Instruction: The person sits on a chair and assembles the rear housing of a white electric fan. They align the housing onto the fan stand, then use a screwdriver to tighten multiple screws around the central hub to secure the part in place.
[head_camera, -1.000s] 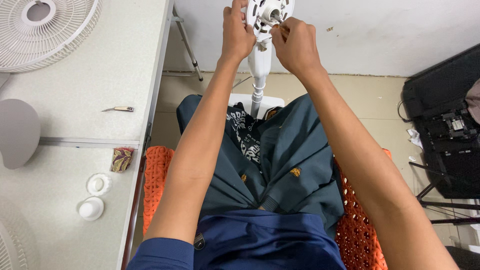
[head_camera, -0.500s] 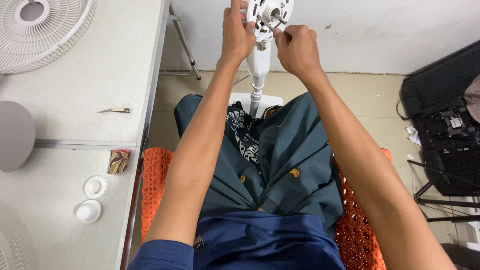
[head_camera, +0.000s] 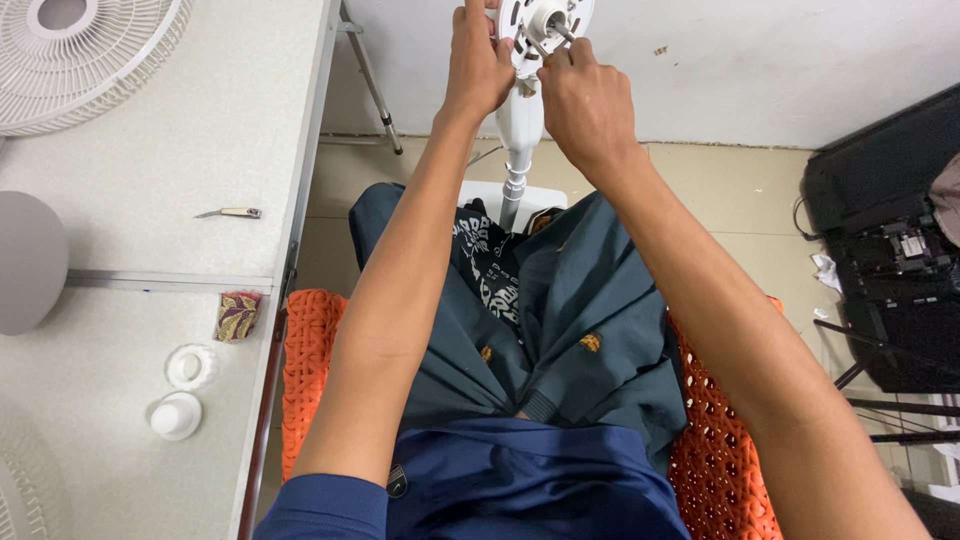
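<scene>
fingers of the right hand (head_camera: 585, 100) are pressed together in a pinch at the lower rim of the white fan motor housing (head_camera: 545, 22), thumb and forefinger closed on something too small to make out, just below the bare metal shaft (head_camera: 562, 34). half a second ago this hand sat lower and a little off the housing; now it has come up so the fingertips touch the face plate again. a second ago it was pinching at the shaft itself, so the work reads as repeated small fastener handling around the shaft, not one long hold. left hand (head_camera: 476, 65) stays wrapped on the housing's left edge, fingers curled shut round it, steadying. the housing sits at the top edge of view, atop the white stand pole (head_camera: 518, 150) that drops between the knees to a white base (head_camera: 482, 195). both hands touch the housing; shaft lies between them, nearer the right fingertips. off to the left on the table (head_camera: 200, 140): fan guard (head_camera: 80, 60), small folded knife (head_camera: 232, 213), two white round caps (head_camera: 183, 392). orange woven seat (head_camera: 310, 350) underneath.
</scene>
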